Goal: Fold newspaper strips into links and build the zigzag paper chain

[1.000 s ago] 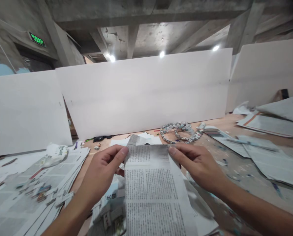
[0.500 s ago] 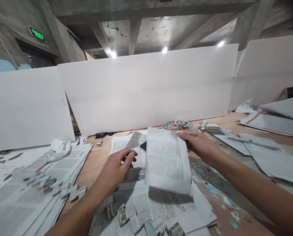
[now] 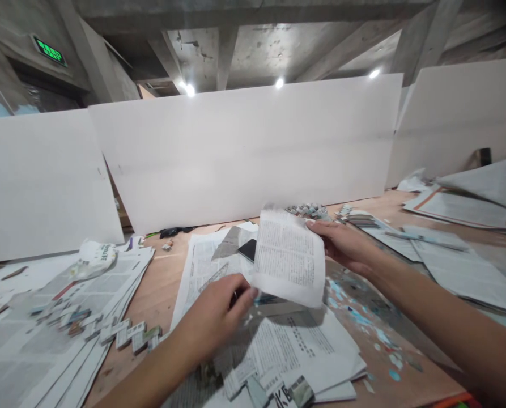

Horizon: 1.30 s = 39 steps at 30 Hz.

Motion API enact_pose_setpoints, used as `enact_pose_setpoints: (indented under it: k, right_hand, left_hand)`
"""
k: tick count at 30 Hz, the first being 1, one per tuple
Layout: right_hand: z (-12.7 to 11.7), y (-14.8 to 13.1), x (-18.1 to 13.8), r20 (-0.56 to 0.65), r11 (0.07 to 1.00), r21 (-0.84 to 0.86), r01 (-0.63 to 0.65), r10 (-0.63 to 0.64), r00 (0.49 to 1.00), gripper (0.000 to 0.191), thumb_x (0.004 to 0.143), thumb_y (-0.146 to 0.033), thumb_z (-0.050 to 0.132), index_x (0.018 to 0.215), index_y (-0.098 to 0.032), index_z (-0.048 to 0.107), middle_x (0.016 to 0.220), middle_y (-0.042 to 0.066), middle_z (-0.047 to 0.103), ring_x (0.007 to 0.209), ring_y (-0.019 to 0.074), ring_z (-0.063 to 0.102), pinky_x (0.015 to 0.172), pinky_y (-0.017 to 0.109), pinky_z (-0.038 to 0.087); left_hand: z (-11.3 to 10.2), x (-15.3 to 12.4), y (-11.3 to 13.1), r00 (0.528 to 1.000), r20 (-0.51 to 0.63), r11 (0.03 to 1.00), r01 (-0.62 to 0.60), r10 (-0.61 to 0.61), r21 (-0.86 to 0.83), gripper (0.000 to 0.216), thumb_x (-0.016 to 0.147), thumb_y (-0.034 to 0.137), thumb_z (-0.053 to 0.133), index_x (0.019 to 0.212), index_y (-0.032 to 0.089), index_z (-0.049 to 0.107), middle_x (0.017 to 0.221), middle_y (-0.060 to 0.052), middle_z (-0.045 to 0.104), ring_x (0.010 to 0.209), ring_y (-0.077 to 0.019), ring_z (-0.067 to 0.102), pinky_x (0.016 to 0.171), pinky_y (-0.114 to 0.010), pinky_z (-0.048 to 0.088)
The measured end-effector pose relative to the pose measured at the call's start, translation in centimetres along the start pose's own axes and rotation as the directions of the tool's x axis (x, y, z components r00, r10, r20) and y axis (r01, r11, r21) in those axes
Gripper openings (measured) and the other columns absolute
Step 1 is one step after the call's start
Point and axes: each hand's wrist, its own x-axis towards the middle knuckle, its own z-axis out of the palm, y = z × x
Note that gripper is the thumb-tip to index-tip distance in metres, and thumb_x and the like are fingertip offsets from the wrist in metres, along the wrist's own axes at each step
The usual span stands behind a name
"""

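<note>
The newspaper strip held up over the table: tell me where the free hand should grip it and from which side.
Grip the newspaper strip at its lower left corner, coming from the left. The right hand pinches its upper right edge, so it hangs tilted, and the left hand sits just below that corner.

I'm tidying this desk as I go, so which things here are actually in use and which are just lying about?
In use:
right hand holding up the newspaper piece
left hand at its lower corner
newspaper sheets underneath

Lying about:
newspaper stack at left
folded paper bits
woven paper chain
phone
white boards
papers at right
</note>
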Motion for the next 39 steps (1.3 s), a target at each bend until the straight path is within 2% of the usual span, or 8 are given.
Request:
enact_pose_setpoints:
  k: [5, 11, 17, 20, 23, 27, 34, 39]
  right_hand:
    - [0.1, 0.2, 0.1, 0.072, 0.999, -0.027, -0.042, 0.043, 0.996, 0.016, 0.086, -0.034, 0.072, 0.081, -0.019, 0.067, 0.068, 0.002, 0.069, 0.061, 0.0162, 0.062, 0.053, 0.026, 0.049]
    - [1.7, 2.6, -0.6, 0.141, 0.983, -0.134, -0.126, 0.144, 0.979, 0.024, 0.1, -0.029, 0.06, 0.08, -0.015, 0.063, 0.055, -0.007, 0.054, 0.042, 0.0071, 0.047, 0.04, 0.019, 0.038]
    - [4.5, 5.2, -1.8, 0.255, 0.938, -0.314, -0.146, 0.232, 0.939, 0.036, 0.105, -0.039, 0.055, 0.079, -0.014, 0.062, 0.053, -0.011, 0.051, 0.034, 0.0041, 0.042, 0.034, 0.016, 0.035]
    - [5.1, 5.4, -1.9, 0.256, 0.925, -0.363, -0.114, 0.217, 0.942, 0.035, 0.105, -0.04, 0.054, 0.083, -0.014, 0.063, 0.054, -0.01, 0.053, 0.034, 0.0041, 0.045, 0.033, 0.016, 0.036]
    - [5.0, 5.2, -1.7, 0.262, 0.918, -0.391, -0.069, 0.183, 0.948, 0.036, 0.105, -0.04, 0.054, 0.082, -0.014, 0.063, 0.052, -0.01, 0.054, 0.033, 0.0042, 0.046, 0.033, 0.016, 0.036]
    - [4.6, 5.0, -1.4, 0.276, 0.906, -0.422, -0.036, 0.167, 0.946, 0.037, 0.105, -0.036, 0.056, 0.076, -0.014, 0.063, 0.05, -0.01, 0.056, 0.032, 0.0044, 0.047, 0.033, 0.016, 0.038]
    - [4.0, 6.1, -0.5, 0.262, 0.883, -0.469, -0.017, 0.157, 0.952, 0.027, 0.104, -0.036, 0.057, 0.092, -0.013, 0.065, 0.061, -0.008, 0.06, 0.036, 0.0041, 0.048, 0.035, 0.016, 0.039]
    - [3.7, 6.5, 0.0, 0.266, 0.855, -0.511, 0.094, 0.053, 0.963, 0.024, 0.103, -0.034, 0.059, 0.092, -0.013, 0.066, 0.067, -0.006, 0.062, 0.044, 0.0062, 0.053, 0.043, 0.019, 0.046]
  left_hand:
    - [-0.6, 1.3, -1.0, 0.983, -0.02, 0.907, 0.158, -0.18, -0.389, 0.048, 0.104, 0.057, 0.032, 0.121, 0.022, 0.059, 0.114, -0.013, 0.069, 0.096, -0.0236, 0.067, 0.074, -0.033, 0.055]
    - [-0.6, 2.4, -1.6, 0.942, 0.005, 0.786, 0.283, -0.336, -0.55, 0.056, 0.101, 0.058, 0.04, 0.139, 0.019, 0.044, 0.139, -0.022, 0.061, 0.111, -0.0267, 0.07, 0.087, -0.035, 0.057]
    - [0.2, 1.5, -1.2, 0.919, -0.078, 0.843, 0.317, -0.386, -0.435, 0.087, 0.092, 0.054, 0.065, 0.157, 0.025, 0.015, 0.163, -0.02, 0.032, 0.131, -0.0304, 0.055, 0.09, -0.033, 0.052]
    - [0.5, 1.4, -1.7, 0.919, -0.042, 0.852, 0.345, -0.391, -0.393, 0.094, 0.092, 0.04, 0.066, 0.159, 0.02, 0.003, 0.15, -0.023, 0.048, 0.119, -0.0286, 0.063, 0.089, -0.035, 0.052]
    - [0.4, 1.7, -2.6, 0.926, -0.028, 0.881, 0.35, -0.377, -0.317, 0.094, 0.09, 0.034, 0.067, 0.159, 0.015, 0.006, 0.116, -0.014, 0.068, 0.097, -0.0256, 0.069, 0.082, -0.035, 0.052]
    - [0.1, 2.1, -3.8, 0.931, -0.063, 0.925, 0.345, -0.358, -0.156, 0.093, 0.087, 0.033, 0.067, 0.16, 0.014, 0.012, 0.084, 0.0, 0.061, 0.073, -0.0218, 0.06, 0.067, -0.032, 0.044]
    - [0.6, 2.2, -4.1, 0.955, -0.136, 0.954, 0.278, -0.263, 0.11, 0.086, 0.087, 0.034, 0.062, 0.159, 0.014, 0.02, 0.08, 0.001, 0.057, 0.076, -0.025, 0.059, 0.071, -0.035, 0.043]
    - [1.1, 1.9, -3.6, 0.964, -0.173, 0.935, 0.242, -0.202, 0.259, 0.08, 0.089, 0.029, 0.058, 0.159, 0.013, 0.022, 0.099, -0.01, 0.067, 0.094, -0.0317, 0.065, 0.082, -0.04, 0.048]
